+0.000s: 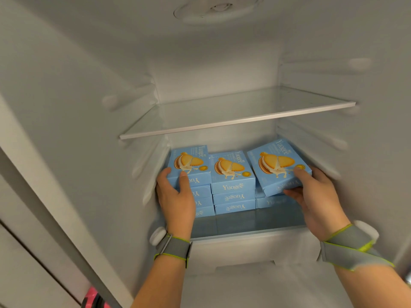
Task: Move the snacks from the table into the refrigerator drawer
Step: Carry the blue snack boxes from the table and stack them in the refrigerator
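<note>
At the far left bottom corner, a pink object is showing outside the refrigerator, too blurred to identify. Inside, under the glass shelf, blue snack boxes are standing in three piles on the floor of the lower compartment. I cannot tell if this floor belongs to a drawer.

The left pile is showing four boxes. The left hand is holding the top box of this pile. The thumb is lying on the front edge of the lid and the other fingers are curling around the left side, so the fingers are clamped on this box. A grey wristband with a yellow-green edge is sitting on the left wrist.

The middle pile is standing just beside it with three boxes, and no hand is touching it.

At the right, the right hand is gripping a tilted box, with the thumb on the lid and the other fingers under the front edge, clamped on it. This box is tilting, with its left front corner lower, over the right pile. I cannot tell how many boxes are lying there. A second grey band is wrapping the right wrist.
</note>
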### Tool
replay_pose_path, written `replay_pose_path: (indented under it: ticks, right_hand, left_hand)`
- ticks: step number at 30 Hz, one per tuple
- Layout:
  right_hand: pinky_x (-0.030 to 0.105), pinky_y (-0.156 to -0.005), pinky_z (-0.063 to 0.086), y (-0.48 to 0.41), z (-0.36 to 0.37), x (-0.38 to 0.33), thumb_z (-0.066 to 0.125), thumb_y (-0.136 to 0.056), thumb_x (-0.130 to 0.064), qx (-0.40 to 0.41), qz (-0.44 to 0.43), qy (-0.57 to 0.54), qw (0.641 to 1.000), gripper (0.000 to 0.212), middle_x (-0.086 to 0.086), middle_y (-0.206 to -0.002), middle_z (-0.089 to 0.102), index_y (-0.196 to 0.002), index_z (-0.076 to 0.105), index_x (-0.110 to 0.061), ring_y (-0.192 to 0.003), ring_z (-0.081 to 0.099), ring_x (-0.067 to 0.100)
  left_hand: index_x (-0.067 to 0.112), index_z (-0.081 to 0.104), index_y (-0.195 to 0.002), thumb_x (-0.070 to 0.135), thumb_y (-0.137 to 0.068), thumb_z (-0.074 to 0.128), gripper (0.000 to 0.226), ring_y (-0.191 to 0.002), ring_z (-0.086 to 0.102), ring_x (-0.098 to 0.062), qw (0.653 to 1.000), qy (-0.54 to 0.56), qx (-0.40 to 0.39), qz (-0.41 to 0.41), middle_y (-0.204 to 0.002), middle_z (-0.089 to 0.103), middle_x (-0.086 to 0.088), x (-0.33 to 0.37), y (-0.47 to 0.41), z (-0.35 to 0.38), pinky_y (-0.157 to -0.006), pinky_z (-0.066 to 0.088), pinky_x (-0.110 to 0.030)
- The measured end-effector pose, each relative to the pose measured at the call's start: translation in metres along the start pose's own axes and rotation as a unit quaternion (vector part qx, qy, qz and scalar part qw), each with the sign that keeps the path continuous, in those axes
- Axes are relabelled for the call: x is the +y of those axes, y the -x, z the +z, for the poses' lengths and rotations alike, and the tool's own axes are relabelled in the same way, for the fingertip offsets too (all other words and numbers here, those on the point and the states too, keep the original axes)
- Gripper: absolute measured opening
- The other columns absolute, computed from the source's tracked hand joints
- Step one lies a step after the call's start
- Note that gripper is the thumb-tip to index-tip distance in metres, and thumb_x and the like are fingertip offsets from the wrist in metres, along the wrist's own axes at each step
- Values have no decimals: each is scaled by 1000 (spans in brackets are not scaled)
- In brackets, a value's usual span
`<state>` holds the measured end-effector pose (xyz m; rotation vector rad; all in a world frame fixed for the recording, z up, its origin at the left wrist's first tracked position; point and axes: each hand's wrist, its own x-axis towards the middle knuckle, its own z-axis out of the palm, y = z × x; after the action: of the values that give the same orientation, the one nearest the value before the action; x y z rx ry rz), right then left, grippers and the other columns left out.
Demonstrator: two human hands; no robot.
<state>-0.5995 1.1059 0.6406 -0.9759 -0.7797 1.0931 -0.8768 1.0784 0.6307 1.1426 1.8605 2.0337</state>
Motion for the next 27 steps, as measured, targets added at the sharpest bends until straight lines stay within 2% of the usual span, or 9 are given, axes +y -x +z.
replay_pose_path:
  ticks: [4,7,9,13,16,21,25,27]
  right_hand:
    - [31,-70,58,-8,3,4,61,-102,-20,-4,-9,20,1000,27,8,-121,73,-128,65,-14,-107,71,25]
    - [32,-74,59,-10,1,10,62,-101,-18,4,-30,41,999,27,5,-118,74,-127,66,-16,-109,72,24]
    - [31,-75,59,-9,-1,14,61,-102,-17,11,-44,57,997,29,2,-117,73,-130,65,-17,-107,71,20]
    - [34,-78,59,-12,-4,22,62,-102,-18,16,-68,89,994,42,6,-128,67,-144,57,-16,-112,68,23]
    - [35,-78,59,-17,-3,25,64,-100,-19,24,-71,107,991,47,8,-134,64,-147,55,-18,-113,68,28]
    - [36,-74,58,-23,-1,25,64,-100,-20,27,-73,133,988,44,8,-125,67,-144,57,-18,-86,68,21]
    - [34,-70,57,-26,1,27,63,-100,-23,27,-69,145,987,44,7,-120,68,-143,57,-21,-86,69,23]
    - [36,-69,58,-27,2,26,63,-99,-25,28,-66,152,986,44,6,-117,69,-143,58,-21,-80,67,22]
  left_hand:
    - [21,52,-134,57,-87,63,60,-127,57,-27,1000,11,0,-9,-135,61,-7,4,1,0,-110,46,-50]
    - [24,51,-132,54,-87,69,57,-122,59,-26,1000,11,-9,-6,-131,62,-5,2,0,-1,-108,48,-50]
    - [28,50,-130,62,-83,66,60,-121,60,-25,1000,6,-15,-3,-130,63,-3,0,0,-2,-106,50,-50]
    - [32,50,-127,65,-81,64,58,-117,62,-24,1000,2,-12,-5,-126,65,-1,-1,-1,-3,-103,52,-51]
    - [35,49,-125,64,-81,65,56,-118,62,-24,1000,6,-14,-8,-126,65,-1,-2,-1,-2,-103,52,-51]
    - [39,48,-123,65,-81,66,52,-117,63,-24,1000,7,-20,-14,-126,65,1,-4,-3,-3,-101,54,-52]
    - [37,49,-124,65,-80,65,55,-118,62,-24,1000,6,-25,-14,-127,64,1,-3,-2,-3,-102,53,-51]
    - [34,50,-125,64,-81,65,56,-119,61,-24,1000,6,-24,-10,-127,63,0,-2,-2,-4,-103,52,-51]
